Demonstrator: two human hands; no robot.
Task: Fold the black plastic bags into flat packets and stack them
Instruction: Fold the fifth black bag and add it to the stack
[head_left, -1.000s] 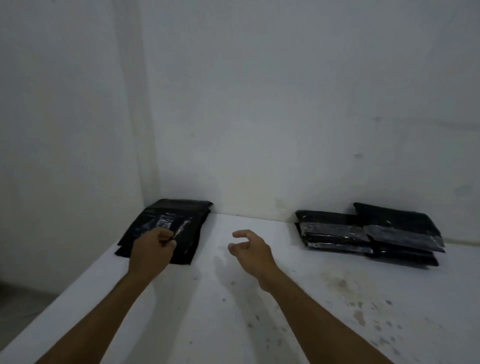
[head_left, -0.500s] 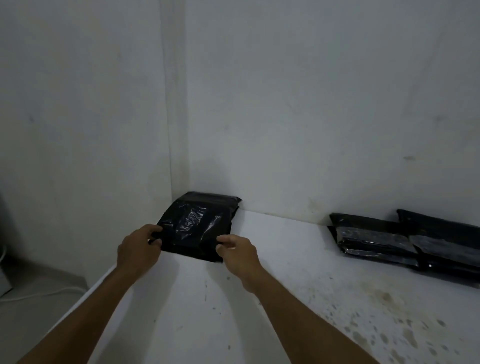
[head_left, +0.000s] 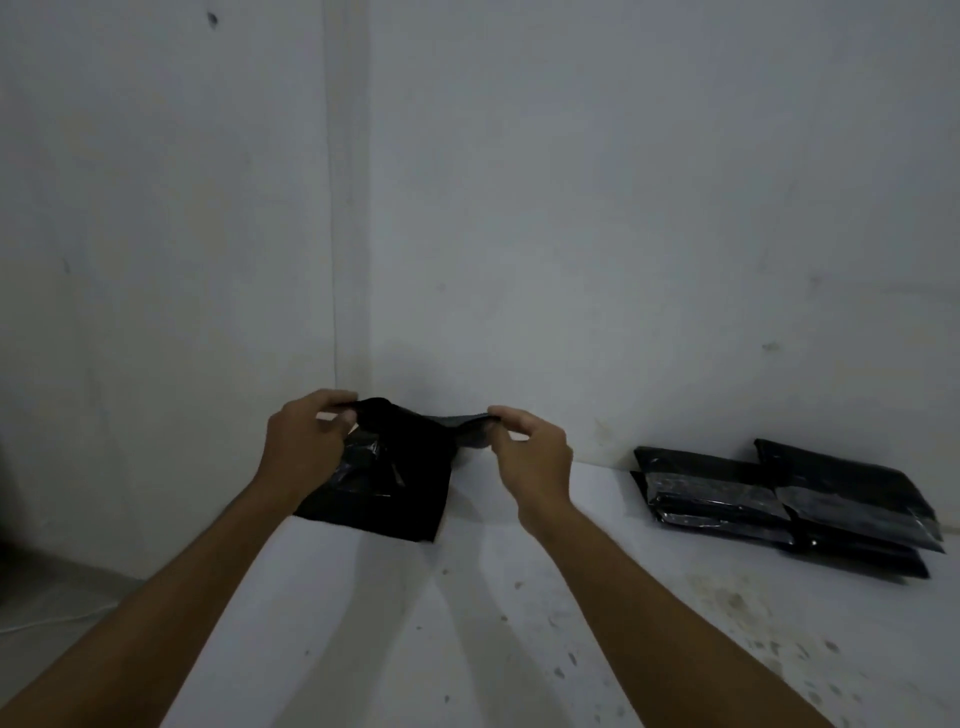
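Here, both hands are pinching a black plastic bag (head_left: 410, 431) by its top edge, left hand (head_left: 304, 441) and right hand (head_left: 530, 447) each keeping a closed grip, lifting it above the pile (head_left: 384, 504) in the bench (head_left: 467, 649) corner; folded packets (head_left: 779, 499) are lying well apart to the right.

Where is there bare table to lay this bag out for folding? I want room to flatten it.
Bare table lies between the unfolded pile under the lifted bag and the folded packets, and nearer you between the forearms. The left corner and the right wall side are crowded.
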